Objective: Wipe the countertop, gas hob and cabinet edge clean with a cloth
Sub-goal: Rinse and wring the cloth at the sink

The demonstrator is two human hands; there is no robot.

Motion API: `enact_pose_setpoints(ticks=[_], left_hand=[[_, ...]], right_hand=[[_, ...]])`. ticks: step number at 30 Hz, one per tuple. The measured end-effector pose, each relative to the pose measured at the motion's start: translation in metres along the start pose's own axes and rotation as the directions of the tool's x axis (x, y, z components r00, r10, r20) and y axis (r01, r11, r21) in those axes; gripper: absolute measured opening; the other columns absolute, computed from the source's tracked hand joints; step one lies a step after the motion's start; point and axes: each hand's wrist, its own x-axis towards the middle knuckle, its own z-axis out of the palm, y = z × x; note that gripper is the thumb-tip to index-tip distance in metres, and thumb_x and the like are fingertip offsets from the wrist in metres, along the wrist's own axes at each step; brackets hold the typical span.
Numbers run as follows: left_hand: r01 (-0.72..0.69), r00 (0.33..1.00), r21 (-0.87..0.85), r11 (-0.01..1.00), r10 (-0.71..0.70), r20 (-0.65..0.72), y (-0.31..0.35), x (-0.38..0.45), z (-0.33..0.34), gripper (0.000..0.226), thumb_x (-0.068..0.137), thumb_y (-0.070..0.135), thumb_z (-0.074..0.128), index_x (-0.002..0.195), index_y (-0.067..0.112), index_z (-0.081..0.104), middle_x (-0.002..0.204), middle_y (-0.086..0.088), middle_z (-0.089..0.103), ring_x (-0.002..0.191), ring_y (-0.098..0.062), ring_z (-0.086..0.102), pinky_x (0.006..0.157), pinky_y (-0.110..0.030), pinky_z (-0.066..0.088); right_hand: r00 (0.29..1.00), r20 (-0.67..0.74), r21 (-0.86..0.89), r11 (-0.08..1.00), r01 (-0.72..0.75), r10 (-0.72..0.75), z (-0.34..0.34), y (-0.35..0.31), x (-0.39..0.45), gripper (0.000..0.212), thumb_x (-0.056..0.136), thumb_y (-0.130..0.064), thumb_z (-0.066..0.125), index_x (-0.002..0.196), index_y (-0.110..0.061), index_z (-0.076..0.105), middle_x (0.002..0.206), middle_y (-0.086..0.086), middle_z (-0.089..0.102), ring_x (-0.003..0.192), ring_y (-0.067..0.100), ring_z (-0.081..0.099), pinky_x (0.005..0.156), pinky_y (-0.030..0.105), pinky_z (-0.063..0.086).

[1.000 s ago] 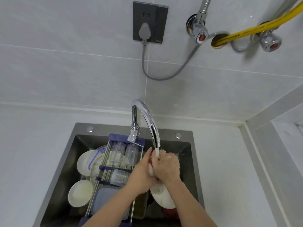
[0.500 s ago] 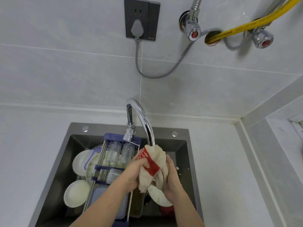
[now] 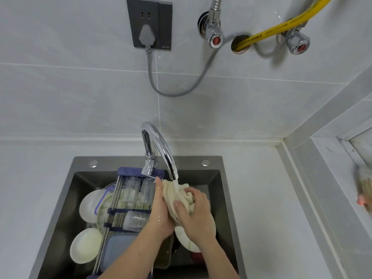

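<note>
A: The right hand grips the cloth; its fingers are curled into the bunched folds. The left hand presses the cloth from the left side with rather straight fingers, so the cloth is squeezed between both hands.

B: And where is the cloth exactly?

A: Over the sink, directly under the tap. The water falls on its far end. The bundle is long from far to near, and the hands hold its near part.

B: So the wiping is not started?

A: I think not; this looks like rinsing. The countertop lies just to the right of the sink, so the right hand is nearer to it. I judge the cloth must first be wrung, then carried to the right. The gas hob is not in view.
</note>
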Motion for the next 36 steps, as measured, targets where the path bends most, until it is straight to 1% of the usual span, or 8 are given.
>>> enact_pose_setpoints(ticks=[3, 8, 13, 18, 23, 27, 31, 36], left_hand=[[-0.039, 0.979, 0.142, 0.989, 0.066, -0.191, -0.002, 0.005, 0.001, 0.062, 0.086, 0.059, 0.069, 0.131, 0.015, 0.067, 0.116, -0.017, 0.075, 0.109, -0.037, 0.072, 0.089, -0.05, 0.058], [-0.035, 0.989, 0.047, 0.998, 0.041, -0.14, 0.001, -0.006, 0.012, 0.047, 0.1, 0.052, 0.055, 0.121, 0.013, 0.07, 0.113, -0.02, 0.075, 0.111, -0.04, 0.068, 0.095, -0.051, 0.053], [-0.082, 0.97, 0.121, 0.989, 0.107, -0.217, 0.002, -0.006, 0.027, 0.047, 0.098, 0.052, 0.06, 0.116, 0.01, 0.07, 0.109, -0.016, 0.076, 0.105, -0.032, 0.072, 0.095, -0.047, 0.057], [-0.124, 0.919, 0.229, 0.966, 0.198, -0.342, 0.008, -0.001, 0.028, 0.03, 0.101, 0.037, 0.06, 0.095, 0.008, 0.067, 0.091, -0.016, 0.073, 0.088, -0.032, 0.072, 0.087, -0.046, 0.059], [-0.093, 0.874, 0.303, 0.948, 0.223, -0.431, -0.001, 0.014, 0.008, 0.039, 0.101, 0.041, 0.056, 0.098, 0.004, 0.068, 0.093, -0.016, 0.073, 0.087, -0.032, 0.07, 0.087, -0.046, 0.057], [-0.121, 0.871, 0.48, 0.869, 0.325, -0.369, -0.009, 0.025, -0.005, 0.034, 0.108, 0.041, 0.044, 0.091, 0.016, 0.059, 0.094, -0.008, 0.065, 0.079, -0.022, 0.061, 0.083, -0.043, 0.054], [-0.143, 0.858, 0.631, 0.762, 0.414, -0.306, -0.005, 0.025, 0.001, 0.041, 0.107, 0.037, 0.043, 0.085, 0.01, 0.064, 0.077, -0.01, 0.064, 0.072, -0.024, 0.062, 0.065, -0.038, 0.053], [-0.172, 0.899, 0.746, 0.643, 0.412, -0.148, 0.017, 0.016, 0.007, 0.031, 0.109, 0.039, 0.042, 0.103, 0.014, 0.061, 0.098, -0.008, 0.066, 0.087, -0.02, 0.061, 0.067, -0.029, 0.046]], right_hand=[[0.998, 0.05, -0.284, 0.958, 0.044, -0.03, -0.005, 0.01, 0.004, 0.062, 0.087, -0.069, 0.048, 0.144, -0.045, 0.046, 0.153, -0.014, 0.023, 0.136, 0.012, 0.03, 0.111, 0.035, 0.038], [0.972, 0.172, 0.197, 0.961, -0.194, 0.161, 0.006, 0.003, 0.007, 0.075, 0.093, -0.075, 0.043, 0.159, -0.045, 0.024, 0.159, -0.013, 0.037, 0.141, 0.014, 0.044, 0.116, 0.041, 0.04], [0.975, -0.11, 0.238, 0.958, -0.161, 0.191, 0.038, 0.001, 0.014, 0.078, 0.079, -0.093, 0.039, 0.143, -0.048, 0.039, 0.134, -0.013, 0.061, 0.116, 0.008, 0.061, 0.097, 0.038, 0.056], [0.987, -0.129, -0.056, 0.993, -0.105, 0.098, 0.049, -0.006, 0.019, 0.068, 0.09, -0.08, 0.024, 0.129, -0.031, 0.05, 0.11, -0.01, 0.066, 0.091, 0.005, 0.063, 0.076, 0.021, 0.053], [0.997, 0.049, -0.493, 0.867, 0.078, -0.061, 0.035, -0.009, 0.022, 0.068, 0.099, -0.071, 0.007, 0.119, -0.023, 0.051, 0.099, -0.003, 0.068, 0.09, 0.015, 0.068, 0.076, 0.026, 0.05], [0.984, 0.165, -0.611, 0.776, 0.155, -0.066, 0.03, -0.003, 0.023, 0.081, 0.097, -0.066, -0.004, 0.126, -0.018, 0.054, 0.112, 0.004, 0.069, 0.096, 0.019, 0.066, 0.085, 0.033, 0.05], [0.975, 0.193, -0.596, 0.776, 0.206, -0.11, 0.022, -0.004, 0.026, 0.051, 0.11, -0.05, 0.018, 0.127, -0.018, 0.055, 0.108, 0.006, 0.068, 0.089, 0.019, 0.063, 0.085, 0.036, 0.055], [0.988, -0.042, -0.369, 0.917, -0.153, 0.148, 0.012, 0.019, 0.023, 0.095, 0.081, -0.086, -0.009, 0.098, -0.025, 0.061, 0.083, -0.008, 0.063, 0.077, 0.009, 0.064, 0.083, 0.031, 0.057]])
